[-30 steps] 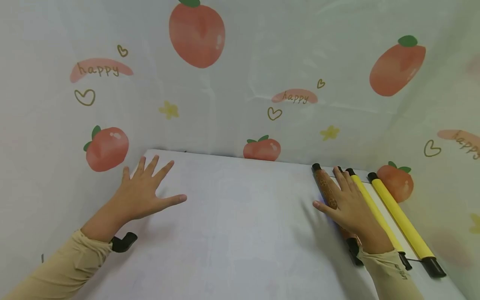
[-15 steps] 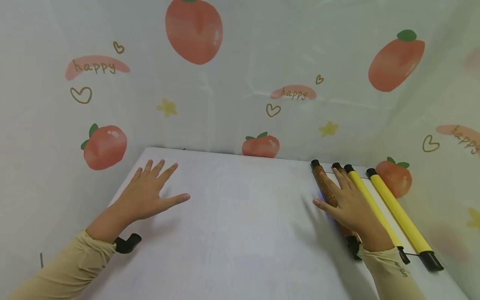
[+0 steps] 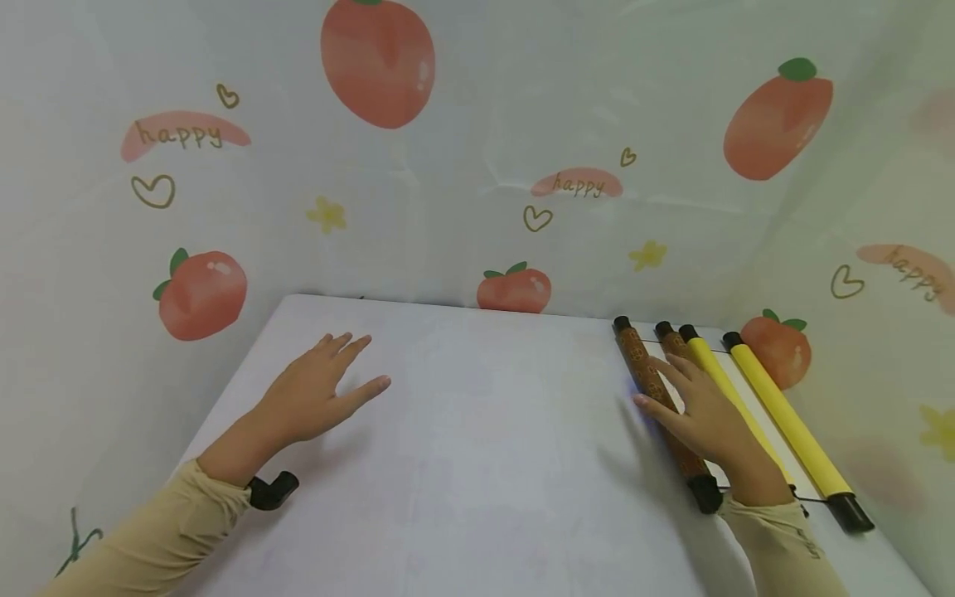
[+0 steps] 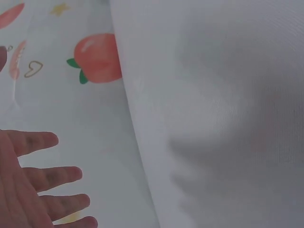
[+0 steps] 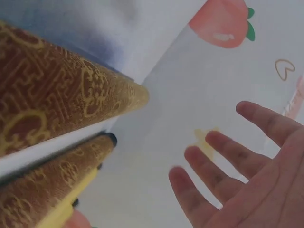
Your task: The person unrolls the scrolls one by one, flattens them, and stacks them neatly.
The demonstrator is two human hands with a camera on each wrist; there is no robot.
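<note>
On white table [image 3: 477,464], scroll rods [image 3: 746,406] at right, peach-print curtain [image 3: 462,166] behind

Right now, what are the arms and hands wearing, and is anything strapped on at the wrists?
Both arms wear long, pale beige sleeves down to the wrist. The left hand and right hand are bare: no gloves or rings show. A small black mount juts out under the left wrist. The right cuff bears small dark lettering, too small to read.

Brown gold-patterned scroll [image 3: 656,398]; yellow scrolls [image 3: 783,423], black caps; white table [image 3: 477,464]; peach-print backdrop [image 3: 448,166].
</note>
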